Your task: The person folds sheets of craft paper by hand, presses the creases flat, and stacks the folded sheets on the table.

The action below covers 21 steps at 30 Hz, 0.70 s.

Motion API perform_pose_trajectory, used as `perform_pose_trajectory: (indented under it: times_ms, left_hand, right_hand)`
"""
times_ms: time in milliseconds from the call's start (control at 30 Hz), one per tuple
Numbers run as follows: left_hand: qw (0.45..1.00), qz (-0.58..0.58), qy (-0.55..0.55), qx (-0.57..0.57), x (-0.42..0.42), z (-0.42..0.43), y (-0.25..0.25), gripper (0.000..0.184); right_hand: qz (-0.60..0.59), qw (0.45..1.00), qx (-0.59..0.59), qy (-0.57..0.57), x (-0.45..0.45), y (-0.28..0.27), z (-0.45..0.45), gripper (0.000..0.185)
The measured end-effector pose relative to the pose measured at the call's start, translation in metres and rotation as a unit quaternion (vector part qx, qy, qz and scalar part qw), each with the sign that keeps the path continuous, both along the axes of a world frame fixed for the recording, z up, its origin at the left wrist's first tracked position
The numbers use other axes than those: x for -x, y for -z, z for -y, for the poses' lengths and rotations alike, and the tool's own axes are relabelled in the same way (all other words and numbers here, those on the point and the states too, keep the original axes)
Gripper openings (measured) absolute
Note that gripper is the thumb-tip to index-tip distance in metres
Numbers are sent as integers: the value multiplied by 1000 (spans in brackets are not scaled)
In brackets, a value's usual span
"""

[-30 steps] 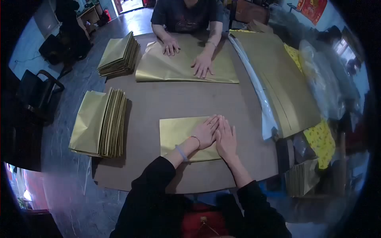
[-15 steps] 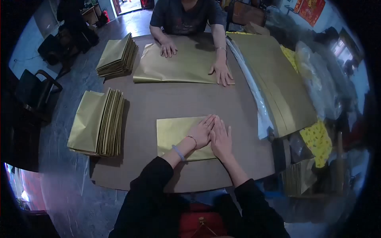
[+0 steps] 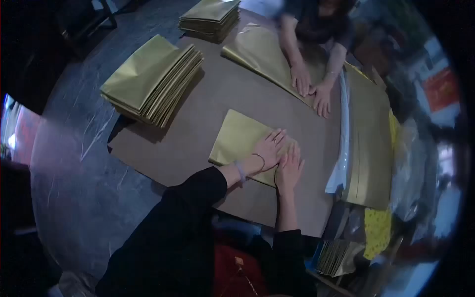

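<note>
A folded sheet of gold paper (image 3: 237,134) lies flat on the cardboard-covered table in front of me. My left hand (image 3: 267,149) rests on its right part, palm down with fingers stretched out. Beside it, my right hand (image 3: 290,168) lies flat along the right edge of the paper, fingers extended and thumb near the left hand. Neither hand grips anything. The right end of the sheet is partly hidden under my hands.
A thick stack of folded gold paper (image 3: 143,74) stands at the left, another stack (image 3: 210,15) behind it. Across the table a co-worker's hands (image 3: 311,91) press a larger gold sheet (image 3: 262,54). Large brown-gold sheets (image 3: 368,133) lie right, beside white plastic (image 3: 341,148).
My view has turned, so the table appears tilted. My hands stay on the folded paper, their fingertips now slightly farther apart. The co-worker's two hands have come close together at their sheet's edge.
</note>
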State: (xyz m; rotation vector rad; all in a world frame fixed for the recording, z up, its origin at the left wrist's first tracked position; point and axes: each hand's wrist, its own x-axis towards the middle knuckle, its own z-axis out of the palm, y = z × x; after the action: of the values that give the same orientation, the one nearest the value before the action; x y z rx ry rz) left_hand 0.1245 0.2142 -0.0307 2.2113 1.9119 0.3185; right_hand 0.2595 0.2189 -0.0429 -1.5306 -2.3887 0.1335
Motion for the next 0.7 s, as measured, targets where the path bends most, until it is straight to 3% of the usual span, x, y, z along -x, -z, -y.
perform_pose_trajectory:
  times_ms: [67, 133, 400, 700]
  left_hand:
    - [1000, 20, -21, 10, 5, 4, -3, 69]
    - [998, 33, -56, 11, 11, 10, -2, 70]
    - [985, 13, -171, 17, 65, 32, -14, 74]
    - [985, 16, -173, -16, 66, 32, -8, 77]
  right_hand:
    - [15, 999, -25, 30, 1, -3, 2, 52]
    - [17, 999, 19, 37, -1, -11, 5, 54]
    - [12, 999, -1, 40, 2, -16, 5, 53]
    - [29, 998, -19, 54, 1, -7, 4, 51]
